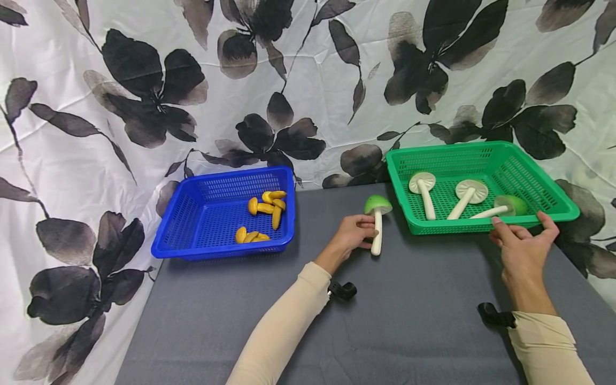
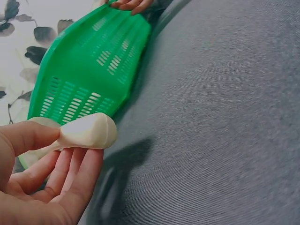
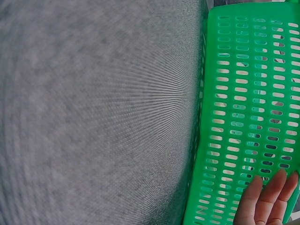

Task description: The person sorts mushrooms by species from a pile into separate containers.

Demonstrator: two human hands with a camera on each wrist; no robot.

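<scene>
My left hand (image 1: pixel 355 234) pinches the white stem of a toy mushroom with a green cap (image 1: pixel 377 205), held upright just left of the green basket (image 1: pixel 486 226). In the left wrist view, thumb and fingers meet on the pale stem (image 2: pixel 89 132) near its thick end. My right hand (image 1: pixel 526 246) holds the front rim of the green basket near its right corner. The right wrist view has several of its fingers against the slotted outer wall (image 3: pixel 225 122). Inside the basket lie a mushroom on the left (image 1: pixel 425 195), a middle mushroom (image 1: pixel 469 195) and a right mushroom (image 1: pixel 512 205).
A blue basket (image 1: pixel 192 248) stands on the left with several small yellow-orange mushrooms (image 1: pixel 264 207) in it. Both baskets sit on a grey cloth-covered table (image 1: pixel 409 310). Behind them hangs a white curtain with dark flowers (image 1: pixel 337 80).
</scene>
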